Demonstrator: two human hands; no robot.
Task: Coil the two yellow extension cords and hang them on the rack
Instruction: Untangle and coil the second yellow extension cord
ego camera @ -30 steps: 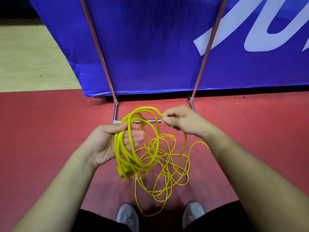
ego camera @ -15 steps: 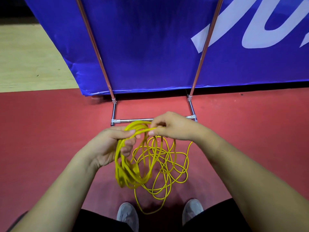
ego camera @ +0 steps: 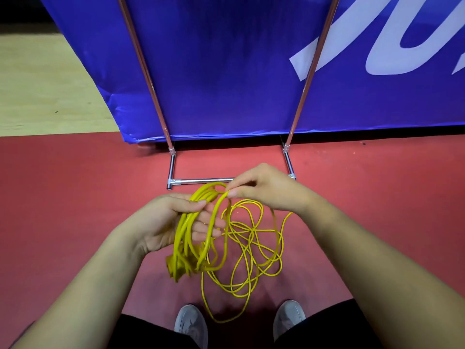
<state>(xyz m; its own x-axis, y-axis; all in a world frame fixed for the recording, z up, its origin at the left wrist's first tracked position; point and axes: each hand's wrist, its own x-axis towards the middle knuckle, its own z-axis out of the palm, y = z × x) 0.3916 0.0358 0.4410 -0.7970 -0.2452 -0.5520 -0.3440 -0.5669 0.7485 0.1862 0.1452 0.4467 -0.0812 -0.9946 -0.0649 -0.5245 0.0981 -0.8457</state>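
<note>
Several cord (ego camera: 186, 230) loops hang in the left grip (ego camera: 163, 220), thumb curled over them; the right grip (ego camera: 266, 187) pinches one strand just beside it, and the rest lies tangled on the floor (ego camera: 75, 197) below.

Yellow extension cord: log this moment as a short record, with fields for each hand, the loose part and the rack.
left hand: grips the coiled loops of the yellow extension cord
right hand: pinches one strand at the coil's top
loose part: tangled on the red floor, ahead of the gray shoes
rack: metal base bar on the floor beyond the hands, in front of a blue banner
</note>
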